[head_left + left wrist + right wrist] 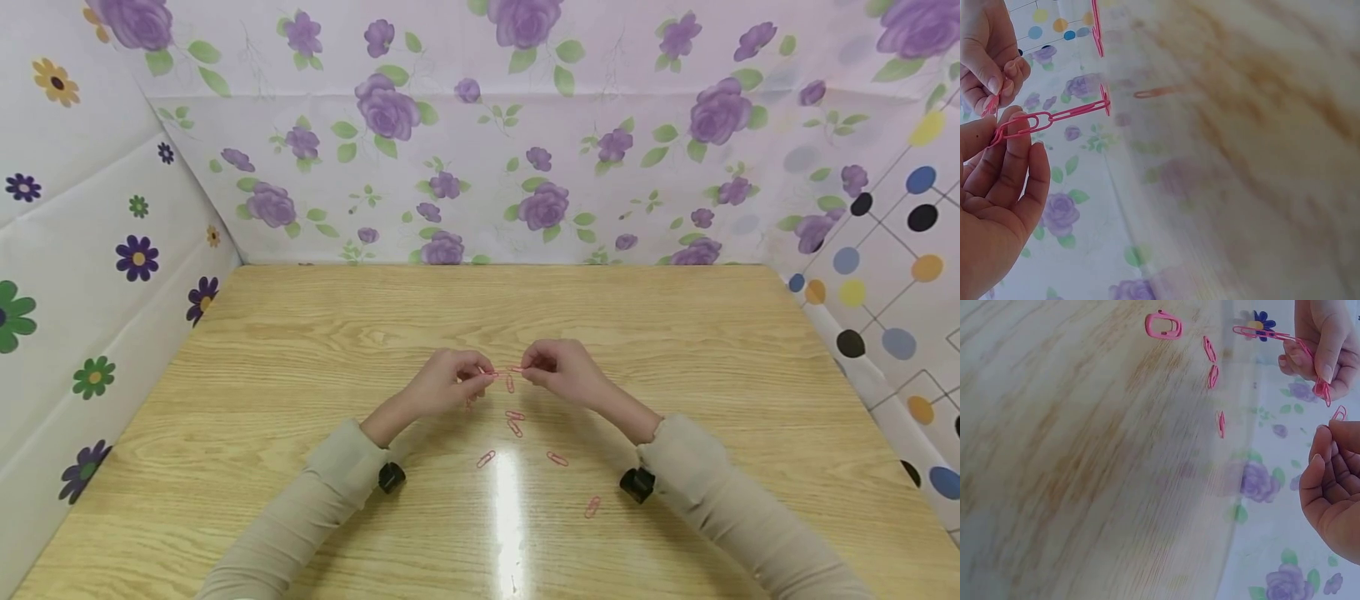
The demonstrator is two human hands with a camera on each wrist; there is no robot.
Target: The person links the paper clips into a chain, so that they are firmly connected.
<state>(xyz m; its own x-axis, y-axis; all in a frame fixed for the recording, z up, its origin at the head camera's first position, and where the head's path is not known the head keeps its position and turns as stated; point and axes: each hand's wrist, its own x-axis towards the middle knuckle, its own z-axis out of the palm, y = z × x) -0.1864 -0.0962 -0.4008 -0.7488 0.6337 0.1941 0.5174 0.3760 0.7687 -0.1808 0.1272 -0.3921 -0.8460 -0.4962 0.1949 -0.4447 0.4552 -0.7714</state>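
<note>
My left hand [447, 383] pinches one end of a short chain of linked pink paper clips [1040, 122] between thumb and forefinger. The rest of the chain hangs down below those fingers. Facing it, my right hand [567, 372] holds a single pink paper clip [1339, 413] by its end between thumb and fingertip. Both hands are raised over the table, fingertips a short way apart, and the two held pieces come close together between them. In the head view a loose paper clip [510, 383] lies just below the gap between the hands.
More pink paper clips lie nearer on the wooden table [315, 333]: a pair close together [515, 416], one at left [486, 459], one at right [557, 458] and one by the right wrist [592, 507]. Flowered cloth [480, 167] stands behind the table.
</note>
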